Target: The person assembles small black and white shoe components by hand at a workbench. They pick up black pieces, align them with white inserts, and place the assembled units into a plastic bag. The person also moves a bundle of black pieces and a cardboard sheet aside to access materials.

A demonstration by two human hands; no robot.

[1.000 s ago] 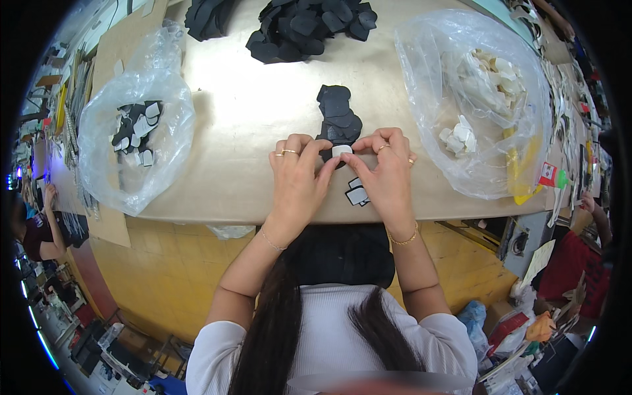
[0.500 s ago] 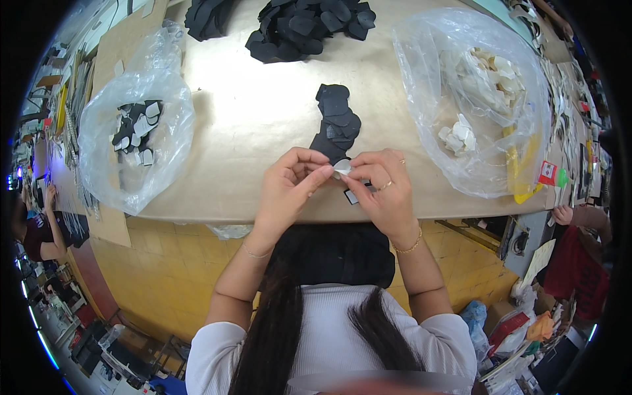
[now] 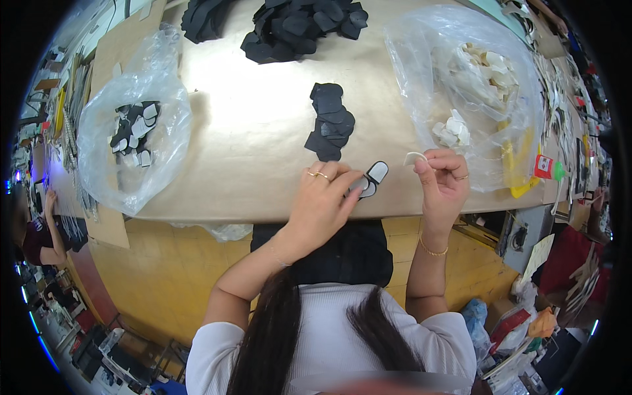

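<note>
My right hand point(image 3: 446, 187), to the right, pinches a thin, pale curved piece point(image 3: 414, 158) between thumb and fingers, above the table. My left hand point(image 3: 324, 201) is at the table's near edge, its thumb and fingertips closed about a small black tab with a white patch point(image 3: 359, 184), partly hidden by the fingers. Just beyond the fingertips lies another rounded black tab with a white patch point(image 3: 378, 172). An overlapping row of plain black tabs point(image 3: 332, 122) stretches away from my left hand.
Heaps of black pieces point(image 3: 296, 29) lie at the far side of the table point(image 3: 257, 131). At left, a clear plastic bag point(image 3: 174, 141) holds black and white tabs. At right, another clear bag point(image 3: 411, 62) has pale scraps point(image 3: 453, 130) and a green-capped bottle point(image 3: 558, 171) beside it.
My hands have come apart from a shared pinch. The right has moved right with the pale piece; the left has shifted right to the white-patched tabs.
</note>
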